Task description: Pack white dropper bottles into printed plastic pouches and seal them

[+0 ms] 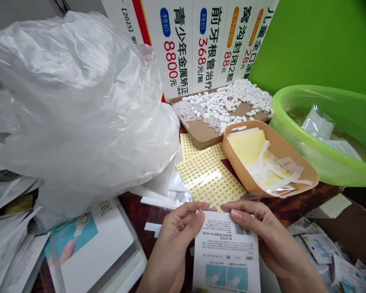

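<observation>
White printed card (pixel 227 252): left hand (pixel 175 240) and right hand (pixel 271 232) pinch its top corners between thumb and fingers. Yellow dotted sheet (pixel 212 179) just beyond, on desk (pixel 295 205).

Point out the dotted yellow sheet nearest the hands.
The front sheet, just beyond the card the left hand and right hand hold; the rear sheet lies farther off, by the cardboard tray.

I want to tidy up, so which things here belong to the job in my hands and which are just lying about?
Likely part of the job:
- card, held in your fingers
- packs, lower right, with similar blue pictures
- sticker sheets, perhaps

Probably just lying about:
- sign at the back
- white strips in the orange basket
</observation>
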The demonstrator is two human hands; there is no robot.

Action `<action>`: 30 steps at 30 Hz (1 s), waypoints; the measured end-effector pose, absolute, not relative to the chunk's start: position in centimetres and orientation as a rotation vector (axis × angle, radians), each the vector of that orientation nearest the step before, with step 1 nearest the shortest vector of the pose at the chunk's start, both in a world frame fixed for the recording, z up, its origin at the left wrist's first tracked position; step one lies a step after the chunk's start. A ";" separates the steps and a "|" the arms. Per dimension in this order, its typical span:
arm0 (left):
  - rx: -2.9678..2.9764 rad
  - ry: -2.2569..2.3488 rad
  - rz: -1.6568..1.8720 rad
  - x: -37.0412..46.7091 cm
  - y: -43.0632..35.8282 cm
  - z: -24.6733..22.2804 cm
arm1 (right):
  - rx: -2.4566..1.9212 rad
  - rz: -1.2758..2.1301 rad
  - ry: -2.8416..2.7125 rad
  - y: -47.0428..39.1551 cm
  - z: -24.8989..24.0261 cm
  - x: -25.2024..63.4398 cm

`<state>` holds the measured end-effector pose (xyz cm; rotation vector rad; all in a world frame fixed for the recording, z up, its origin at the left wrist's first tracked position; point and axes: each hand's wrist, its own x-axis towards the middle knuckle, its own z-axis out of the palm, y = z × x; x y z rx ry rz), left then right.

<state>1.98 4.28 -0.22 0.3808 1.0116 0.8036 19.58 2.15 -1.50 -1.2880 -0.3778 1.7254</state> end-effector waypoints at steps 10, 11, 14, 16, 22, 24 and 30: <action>0.458 1.091 0.721 1.7 4.3 -0.1 | -1.229 1.758 -0.358 1.6 -1.8 20.8; 0.470 1.094 0.686 1.6 4.3 -0.1 | -1.219 1.760 -0.382 1.5 -1.8 21.0; 0.537 1.091 0.612 1.3 4.3 -0.1 | -1.179 1.756 -0.436 1.2 -1.8 21.7; 0.614 1.069 0.599 1.4 4.3 -0.2 | -1.148 1.774 -0.454 1.2 -1.7 22.0; 0.753 1.096 0.688 2.1 4.2 -0.6 | -1.139 1.819 -0.475 1.1 -2.1 22.7; 0.712 1.057 0.692 2.1 4.1 -0.5 | -1.096 1.828 -0.497 0.9 -2.3 22.9; 0.738 1.096 0.646 2.1 4.1 -0.6 | -1.244 1.678 -0.508 0.5 -2.5 22.6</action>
